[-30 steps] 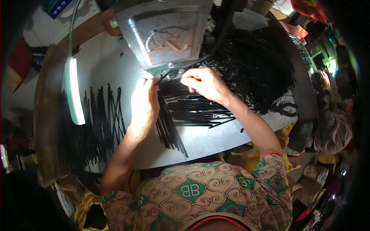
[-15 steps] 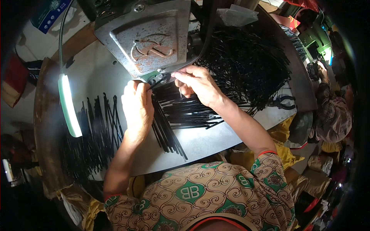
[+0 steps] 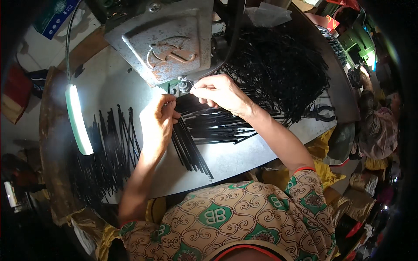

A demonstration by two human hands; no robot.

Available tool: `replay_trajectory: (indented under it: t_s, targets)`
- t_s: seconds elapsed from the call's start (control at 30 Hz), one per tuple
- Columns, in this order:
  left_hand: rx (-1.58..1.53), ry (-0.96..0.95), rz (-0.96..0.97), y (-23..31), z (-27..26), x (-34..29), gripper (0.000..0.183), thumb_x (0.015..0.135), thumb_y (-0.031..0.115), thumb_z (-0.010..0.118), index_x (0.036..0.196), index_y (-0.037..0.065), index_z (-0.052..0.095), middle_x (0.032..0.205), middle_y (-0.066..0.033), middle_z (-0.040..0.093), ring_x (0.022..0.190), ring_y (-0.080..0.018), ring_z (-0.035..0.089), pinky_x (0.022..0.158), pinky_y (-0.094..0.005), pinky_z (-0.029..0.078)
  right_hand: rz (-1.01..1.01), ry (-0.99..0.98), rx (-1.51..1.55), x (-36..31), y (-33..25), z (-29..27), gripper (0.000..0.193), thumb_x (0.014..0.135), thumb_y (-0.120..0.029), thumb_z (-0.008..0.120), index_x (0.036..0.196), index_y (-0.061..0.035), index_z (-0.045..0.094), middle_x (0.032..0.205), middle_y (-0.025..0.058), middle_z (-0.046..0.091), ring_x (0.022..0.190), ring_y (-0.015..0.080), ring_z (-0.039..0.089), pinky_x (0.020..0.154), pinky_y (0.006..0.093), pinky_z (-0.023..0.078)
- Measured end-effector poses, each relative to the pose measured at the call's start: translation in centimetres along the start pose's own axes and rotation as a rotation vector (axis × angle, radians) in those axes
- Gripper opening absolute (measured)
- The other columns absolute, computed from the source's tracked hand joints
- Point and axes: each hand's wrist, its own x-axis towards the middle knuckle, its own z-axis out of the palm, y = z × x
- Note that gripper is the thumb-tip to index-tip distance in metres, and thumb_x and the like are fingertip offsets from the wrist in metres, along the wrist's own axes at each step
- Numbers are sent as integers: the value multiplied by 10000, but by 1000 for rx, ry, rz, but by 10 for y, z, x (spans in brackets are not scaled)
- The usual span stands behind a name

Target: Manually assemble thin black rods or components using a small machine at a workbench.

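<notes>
My left hand [image 3: 156,122] grips a bundle of thin black metal rods [image 3: 189,148] that fans out toward me across the grey table [image 3: 237,158]. My right hand [image 3: 220,91] pinches the end of one thin rod right under the grey metal machine head [image 3: 167,37], beside its small nozzle [image 3: 185,85]. More black rods [image 3: 217,124] lie flat under my right wrist.
A big tangled heap of black rods [image 3: 278,69] fills the table's far right. Finished rods [image 3: 111,143] lie in a row at the left, next to a lit lamp bar [image 3: 78,119]. Black pliers [image 3: 320,113] rest at the right edge. Another person [image 3: 376,126] sits at the right.
My right hand has shifted left toward the machine's nozzle with a rod end. My left hand has closed tighter on the bundle, and my view has tilted a little.
</notes>
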Motion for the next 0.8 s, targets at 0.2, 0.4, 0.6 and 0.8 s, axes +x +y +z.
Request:
replay_trajectory:
  t_s: [0.2,0.4,0.6,0.8]
  targets:
    - [82,108,75,-7,6,14,217,753,-24,558,965,22,548,707,-35,563,587,-87,517,558,-211,423,-48,24,-16,-1,-1,1,164,801,-169,548,805,-14,602,571,-38,451,502,24,391,439,165,319]
    - [65,120,-6,-14,6,21,170,706,-7,605,874,-9,584,731,-62,596,654,-100,531,629,-235,428,-50,50,76,-4,-8,2,157,802,-145,538,821,-4,605,562,-46,428,498,19,372,429,160,295]
    - [23,127,5,-16,8,23,150,699,-8,612,846,-13,583,734,-60,597,620,-96,498,609,-233,421,-66,34,29,-4,-9,2,157,804,-130,527,819,4,607,553,-44,420,486,19,360,425,161,278]
    - [54,150,69,-13,6,22,157,702,1,620,855,-11,585,723,-54,588,602,-92,490,591,-230,419,-167,32,-14,-4,-5,0,140,786,-130,556,808,-1,605,558,-39,438,493,23,378,432,163,285]
